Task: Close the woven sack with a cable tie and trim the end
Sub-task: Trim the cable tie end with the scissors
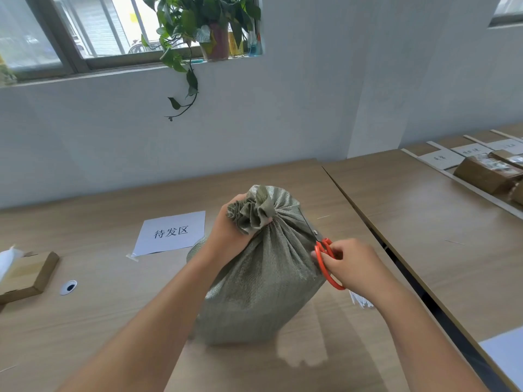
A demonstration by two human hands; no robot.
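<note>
A grey-green woven sack (263, 281) stands upright on the wooden table (113, 306), its mouth gathered into a ruffled neck at the top. My left hand (226, 230) grips that bunched neck from the left. My right hand (353, 264) holds red-handled scissors (325, 258) against the sack's right side, blades pointing up toward the neck. The cable tie itself is hidden in the folds. A bundle of white cable ties (360, 301) lies on the table behind my right wrist.
A white paper sign (171, 232) with printed characters lies left of the sack. A cardboard box (25, 274) sits at the far left, by a round cable hole (68, 287). More boxes (486, 176) and labels lie on the adjoining table at right.
</note>
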